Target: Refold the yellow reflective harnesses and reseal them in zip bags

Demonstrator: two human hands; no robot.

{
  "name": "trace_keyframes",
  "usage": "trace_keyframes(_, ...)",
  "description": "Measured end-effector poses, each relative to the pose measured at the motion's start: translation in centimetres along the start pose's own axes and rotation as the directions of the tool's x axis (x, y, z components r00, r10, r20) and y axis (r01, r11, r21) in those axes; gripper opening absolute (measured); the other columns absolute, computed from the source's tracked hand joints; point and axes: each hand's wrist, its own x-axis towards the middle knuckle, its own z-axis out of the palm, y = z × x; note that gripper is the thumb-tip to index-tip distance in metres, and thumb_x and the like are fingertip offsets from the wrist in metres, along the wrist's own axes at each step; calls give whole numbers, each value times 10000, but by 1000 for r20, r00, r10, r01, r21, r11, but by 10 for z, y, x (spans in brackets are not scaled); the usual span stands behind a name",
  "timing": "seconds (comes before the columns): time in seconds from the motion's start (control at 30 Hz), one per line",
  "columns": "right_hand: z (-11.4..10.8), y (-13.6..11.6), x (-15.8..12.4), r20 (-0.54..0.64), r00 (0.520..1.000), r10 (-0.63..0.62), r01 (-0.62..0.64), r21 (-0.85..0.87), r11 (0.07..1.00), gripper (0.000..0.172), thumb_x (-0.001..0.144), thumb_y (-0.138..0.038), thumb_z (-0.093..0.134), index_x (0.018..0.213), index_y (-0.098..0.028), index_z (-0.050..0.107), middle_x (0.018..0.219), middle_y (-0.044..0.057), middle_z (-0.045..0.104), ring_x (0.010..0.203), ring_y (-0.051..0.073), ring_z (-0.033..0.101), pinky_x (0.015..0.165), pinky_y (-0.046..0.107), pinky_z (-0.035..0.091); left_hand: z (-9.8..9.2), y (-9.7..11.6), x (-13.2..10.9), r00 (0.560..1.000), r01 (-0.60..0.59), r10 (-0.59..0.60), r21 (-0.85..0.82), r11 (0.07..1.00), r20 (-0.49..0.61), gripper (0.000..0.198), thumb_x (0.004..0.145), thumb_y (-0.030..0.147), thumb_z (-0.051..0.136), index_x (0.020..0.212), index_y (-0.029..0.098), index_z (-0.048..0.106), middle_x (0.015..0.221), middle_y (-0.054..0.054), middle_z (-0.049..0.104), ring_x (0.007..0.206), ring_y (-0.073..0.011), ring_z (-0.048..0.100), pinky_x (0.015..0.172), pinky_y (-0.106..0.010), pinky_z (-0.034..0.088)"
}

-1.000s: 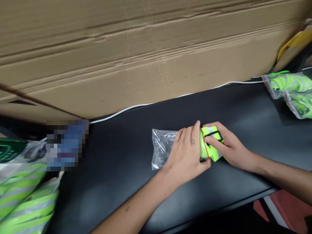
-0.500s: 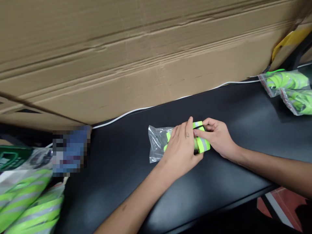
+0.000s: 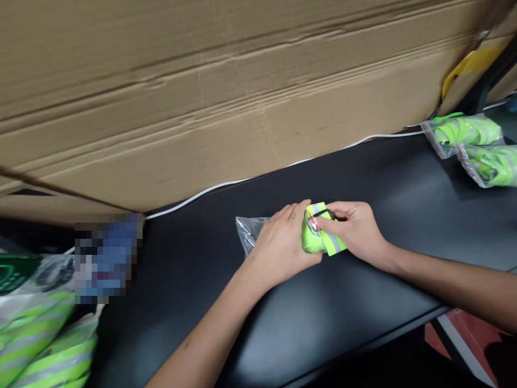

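A clear plastic bag (image 3: 247, 235) lies on the black table (image 3: 202, 280), its mouth toward the right. My left hand (image 3: 283, 245) is closed around the bag's open end. My right hand (image 3: 355, 229) grips a folded neon-green reflective band (image 3: 319, 237) with a grey stripe and a black strap, and holds it at the bag's mouth. Part of the band sits under my left fingers.
A large cardboard sheet (image 3: 226, 91) stands along the table's back edge, with a white cable (image 3: 226, 185) at its foot. Two bagged green bands (image 3: 472, 145) lie at the far right. More green reflective bands (image 3: 44, 339) are piled at the lower left.
Both hands stayed on the bag and band. My left hand has curled tighter round the bag's mouth, and less of the bag now shows to its left.
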Motion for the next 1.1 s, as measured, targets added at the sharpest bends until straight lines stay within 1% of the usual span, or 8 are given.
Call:
trace_keyframes(0.17,-3,-2,-8,50,996,-79,89,-241,966,208,808,-404,762,828,-199,787,660,-33,616,578,97,496,506,228,355,1,3,-1,999,23,-23,28,999,-28,865,633,283,709,1412,52,415,1278,-209,623,1179,-379,612,1003,-508,501)
trace_keyframes(0.3,-11,-4,-12,146,978,-146,191,-372,908,245,894,-430,682,933,-212,787,731,-20,647,620,108,515,556,247,388,3,2,-2,999,23,-21,67,998,-33,959,622,331,727,1456,42,352,1264,-214,623,1165,-390,613,1018,-544,479)
trace_keyframes(0.5,-15,-9,-10,171,928,-332,373,-383,845,235,947,-322,623,813,-211,781,932,38,691,818,141,629,717,272,484,5,2,-6,997,-46,47,7,999,-69,989,646,307,714,1486,103,234,1284,-192,611,1176,-366,608,1020,-550,472)
trace_keyframes(0.63,-13,-6,-4,178,943,-281,330,-382,863,194,900,-271,661,760,-229,788,808,24,673,757,140,629,663,269,478,8,6,-8,994,-73,72,-8,997,-76,1021,649,290,722,1498,121,179,1260,-177,619,1169,-360,600,1005,-554,478)
trace_keyframes(0.83,-1,1,0,9,974,-225,215,-333,918,106,792,-203,705,703,-203,763,645,-21,600,616,118,548,579,255,427,14,15,-4,988,-100,106,62,993,-114,957,687,258,719,1488,103,220,1300,-201,580,1203,-362,576,1005,-533,476)
trace_keyframes(0.9,-3,0,-3,65,982,-176,187,-262,947,134,825,-245,694,718,-192,754,636,-23,606,609,121,554,588,257,446,14,15,-2,991,-90,97,71,993,-97,944,689,257,713,1485,97,232,1282,-200,592,1190,-370,585,1001,-541,475)
trace_keyframes(0.97,-9,-4,-5,213,967,-139,185,-219,958,190,892,-317,648,814,-192,768,691,-11,643,647,136,581,624,271,480,12,12,-1,995,-48,51,33,998,-84,942,685,273,711,1483,106,238,1281,-193,603,1179,-373,597,1007,-549,470)
trace_keyframes(1.1,-30,-14,-2,539,837,-89,203,-154,967,282,956,-380,588,1101,-207,758,965,32,727,899,190,663,813,338,549,9,6,-3,998,-22,19,-47,999,-63,933,702,308,698,1489,143,224,1279,-158,614,1147,-350,617,1020,-542,464)
